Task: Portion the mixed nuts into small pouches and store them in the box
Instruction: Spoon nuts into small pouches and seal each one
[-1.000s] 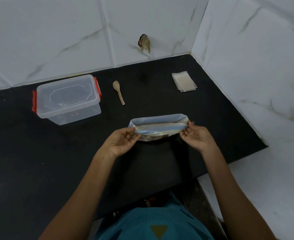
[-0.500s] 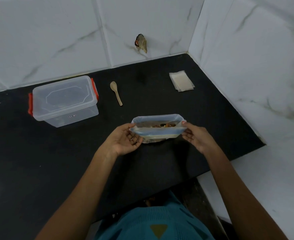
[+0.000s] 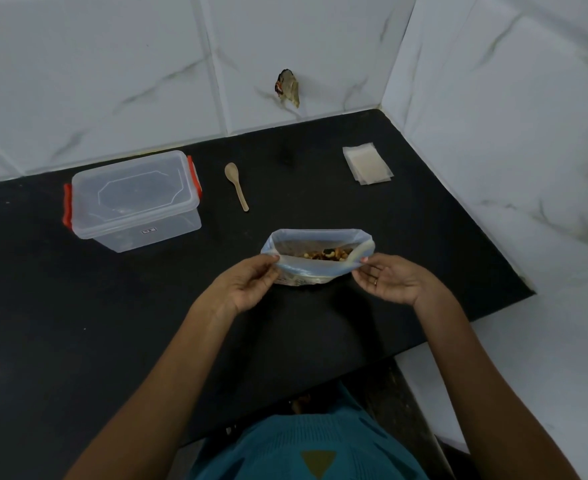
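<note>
You hold the clear, blue-tinted plastic bag of mixed nuts (image 3: 315,270) upright on the black stone counter (image 3: 78,323). Your left hand (image 3: 247,289) pinches its left rim corner and your right hand (image 3: 389,282) pinches the right, so the mouth stretches side to side. The small pale wooden spoon (image 3: 237,185) lies beyond the bag to the left, handle toward you, nearer your left hand. The stack of small translucent pouches (image 3: 367,164) lies beyond to the right. The clear plastic box with red clips (image 3: 133,199) sits lidded, farther left.
</note>
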The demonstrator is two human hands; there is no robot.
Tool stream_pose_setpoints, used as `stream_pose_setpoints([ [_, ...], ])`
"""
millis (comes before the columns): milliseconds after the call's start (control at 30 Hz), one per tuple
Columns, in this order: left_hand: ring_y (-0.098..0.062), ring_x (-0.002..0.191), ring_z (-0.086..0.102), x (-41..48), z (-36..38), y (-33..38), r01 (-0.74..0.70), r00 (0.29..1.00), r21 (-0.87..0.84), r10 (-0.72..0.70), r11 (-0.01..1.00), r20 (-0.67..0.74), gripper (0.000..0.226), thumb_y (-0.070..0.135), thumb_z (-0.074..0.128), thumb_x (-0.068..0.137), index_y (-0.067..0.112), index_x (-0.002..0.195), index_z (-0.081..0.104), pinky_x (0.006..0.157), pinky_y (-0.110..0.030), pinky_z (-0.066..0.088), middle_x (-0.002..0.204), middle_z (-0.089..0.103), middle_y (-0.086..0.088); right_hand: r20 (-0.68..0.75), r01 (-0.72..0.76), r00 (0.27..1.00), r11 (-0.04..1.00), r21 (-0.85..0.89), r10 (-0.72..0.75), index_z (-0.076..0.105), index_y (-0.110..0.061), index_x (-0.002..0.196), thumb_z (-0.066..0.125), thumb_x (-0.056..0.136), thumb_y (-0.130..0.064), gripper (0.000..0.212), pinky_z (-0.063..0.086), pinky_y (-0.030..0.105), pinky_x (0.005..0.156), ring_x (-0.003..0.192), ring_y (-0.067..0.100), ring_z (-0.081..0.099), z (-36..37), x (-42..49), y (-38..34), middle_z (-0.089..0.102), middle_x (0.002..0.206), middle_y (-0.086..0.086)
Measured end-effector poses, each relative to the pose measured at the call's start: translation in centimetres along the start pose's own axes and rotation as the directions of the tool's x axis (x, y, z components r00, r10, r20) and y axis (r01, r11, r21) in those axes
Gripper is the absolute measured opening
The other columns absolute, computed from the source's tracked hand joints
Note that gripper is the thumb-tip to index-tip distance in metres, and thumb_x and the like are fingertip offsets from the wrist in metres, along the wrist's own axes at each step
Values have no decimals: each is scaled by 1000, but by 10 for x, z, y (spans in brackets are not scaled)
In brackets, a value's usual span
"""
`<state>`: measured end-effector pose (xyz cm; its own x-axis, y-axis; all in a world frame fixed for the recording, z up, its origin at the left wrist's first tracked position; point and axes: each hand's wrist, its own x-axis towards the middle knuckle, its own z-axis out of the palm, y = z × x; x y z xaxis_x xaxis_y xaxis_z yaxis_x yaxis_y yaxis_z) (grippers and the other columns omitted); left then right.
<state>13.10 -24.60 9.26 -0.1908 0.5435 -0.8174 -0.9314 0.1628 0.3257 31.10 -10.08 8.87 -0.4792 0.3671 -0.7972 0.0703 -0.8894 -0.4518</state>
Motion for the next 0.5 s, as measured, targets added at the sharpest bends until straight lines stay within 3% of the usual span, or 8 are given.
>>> stream_pose_setpoints([
  [67,-26,107,58,-1,-3,-1,43,999,12,-43,999,17,16,1,55,87,0,102,57,91,-37,51,103,57,-19,13,-20,1000,999,48,20,56,-1,92,46,89,2,11,46,43,89,91,25,59,-1,1,4,61,96,15],
  [133,-25,97,60,-1,-7,-2,106,994,7,-106,994,29,22,5,58,85,3,106,56,89,-47,48,97,57,-17,25,-12,1000,995,99,10,55,0,97,47,82,7,18,42,48,93,94,27,59,-1,3,8,61,99,18],
  [200,-28,110,57,-2,-8,-2,104,994,-40,-102,994,43,17,5,55,87,3,104,55,97,-46,42,101,58,-19,26,13,1000,984,177,-18,53,1,103,48,75,10,30,41,50,92,94,30,60,-2,6,12,60,101,22],
  [333,-28,126,48,2,-3,-4,-5,997,-193,21,981,81,14,3,44,94,-3,100,55,106,-29,35,127,51,-20,-26,84,996,950,301,-81,51,4,99,35,91,11,20,37,42,96,105,29,54,2,10,14,55,95,24],
  [400,-28,122,51,3,-2,-8,-19,992,-238,48,971,115,15,3,42,95,-4,102,54,101,-34,40,124,53,-21,-65,98,995,925,366,-80,51,3,92,34,91,10,18,38,42,94,108,28,51,5,11,16,54,93,22],
  [500,-26,100,58,5,-2,-14,-15,986,-257,58,966,159,20,8,43,95,-1,109,55,82,-40,48,104,59,-18,-74,102,994,908,407,-79,51,1,93,36,90,8,17,42,41,89,102,28,53,5,9,18,56,95,19],
])
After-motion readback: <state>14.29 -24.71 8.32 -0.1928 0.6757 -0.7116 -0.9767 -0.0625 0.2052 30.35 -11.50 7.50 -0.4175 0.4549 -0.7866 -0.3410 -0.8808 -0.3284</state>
